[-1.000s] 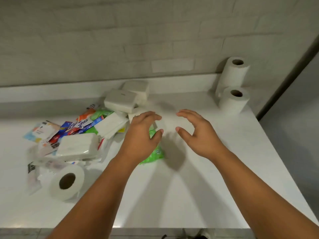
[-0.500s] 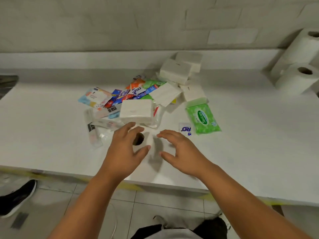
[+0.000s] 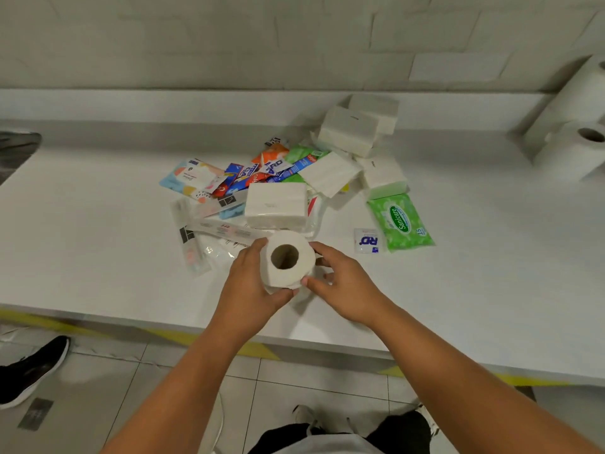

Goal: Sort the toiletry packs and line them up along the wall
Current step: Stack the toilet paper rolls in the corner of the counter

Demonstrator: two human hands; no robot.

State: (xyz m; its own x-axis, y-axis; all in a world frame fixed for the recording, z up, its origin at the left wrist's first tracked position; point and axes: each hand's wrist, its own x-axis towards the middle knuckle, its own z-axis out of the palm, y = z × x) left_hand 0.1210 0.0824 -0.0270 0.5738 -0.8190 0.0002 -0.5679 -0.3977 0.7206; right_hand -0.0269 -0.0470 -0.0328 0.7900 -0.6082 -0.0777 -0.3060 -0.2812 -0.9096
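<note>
Item 1. Toilet paper roll [image 3: 285,258]: white, core hole facing up toward the camera, at the near edge of the heap, centre of the tabletop [image 3: 98,240]. Held from both sides. Whether it sits on the surface or just above it cannot be told.

Item 2. Left hand [image 3: 252,290]: grip curled round the roll's left side, thumb tucked under the near rim.

Item 3. Right hand [image 3: 343,286]: grip curled on the roll's right side, thumb tip touching the near rim, fingers reaching behind.

Item 4. White tissue pack [image 3: 276,204]: just beyond the roll, lying flat on clear-wrapped packs [image 3: 226,229].

Item 5. Coloured sachets [image 3: 262,172]: loose pile of red, blue, orange and green, farther back; a pastel printed pack [image 3: 193,176] at its left end.

Item 6. Flat white tissue packs [image 3: 329,173]: right of the sachets; two thicker white packs [image 3: 348,131] stacked askew beyond them, near the wall [image 3: 229,44].

Item 7. Green Sanicare wipes pack [image 3: 400,221]: right of the roll, apart from both hands; small white sachet with blue lettering [image 3: 366,240] just beside its left edge.

Item 8. Two further toilet rolls [image 3: 576,149]: far right, against the wall.

Item 9. Black shoe [image 3: 29,368]: on the tiled floor, near left
</note>
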